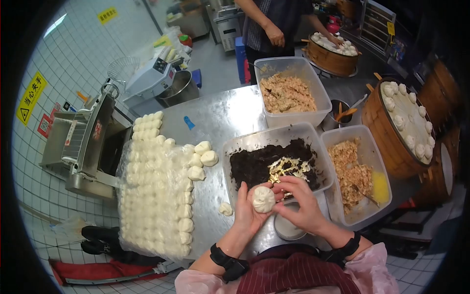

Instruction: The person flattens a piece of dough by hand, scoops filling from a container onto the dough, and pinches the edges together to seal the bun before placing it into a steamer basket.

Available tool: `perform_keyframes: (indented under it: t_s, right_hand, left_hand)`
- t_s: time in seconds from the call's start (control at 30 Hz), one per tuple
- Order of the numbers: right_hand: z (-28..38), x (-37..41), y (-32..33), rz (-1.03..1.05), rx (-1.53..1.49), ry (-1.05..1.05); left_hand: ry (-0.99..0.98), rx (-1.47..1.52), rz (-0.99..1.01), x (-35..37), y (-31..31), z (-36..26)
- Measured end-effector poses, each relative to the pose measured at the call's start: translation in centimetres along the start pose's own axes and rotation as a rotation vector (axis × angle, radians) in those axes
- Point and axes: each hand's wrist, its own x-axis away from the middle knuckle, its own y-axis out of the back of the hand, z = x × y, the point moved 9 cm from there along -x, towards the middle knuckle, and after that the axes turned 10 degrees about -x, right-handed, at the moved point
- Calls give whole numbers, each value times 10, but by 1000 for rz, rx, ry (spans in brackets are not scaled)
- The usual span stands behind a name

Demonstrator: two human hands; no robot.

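A pleated white bun (pixel 263 199) rests in the palm of my left hand (pixel 246 214), its gathered top facing up. My right hand (pixel 302 206) is at the bun's right side, thumb and fingers apart, fingertips close to the bun's edge. Just beyond my hands is a plastic tub (pixel 235 143) of dark filling (pixel 254 164), with a lighter, shiny patch at its right. Left of my left hand, a small dough piece (pixel 225 208) lies on the steel table (pixel 215 111). Partly under my right hand sits a round pale container (pixel 289 228).
Rows of dough balls (pixel 156 196) lie under plastic film at left. Tubs of meat filling (pixel 289 93) and mixed filling (pixel 350 169) stand behind and right. A bamboo steamer (pixel 387 127) holds buns. Across the table, a person (pixel 274 29) reaches into another steamer (pixel 328 56). A dough machine (pixel 90 142) stands left.
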Motion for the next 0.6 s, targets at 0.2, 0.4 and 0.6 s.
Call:
perform_keyframes:
  t_s: [0.2, 0.4, 0.6]
  right_hand:
    - [10, -2, -10, 55, 33, 48]
    - [11, 4, -17, 45, 141, 78]
    - [17, 6, -20, 76, 178, 86]
  left_hand:
    - [-147, -156, -30, 2, 7, -6]
    - [-311, -330, -126, 11, 13, -15]
    - [-410, -635, -155, 24, 7, -28]
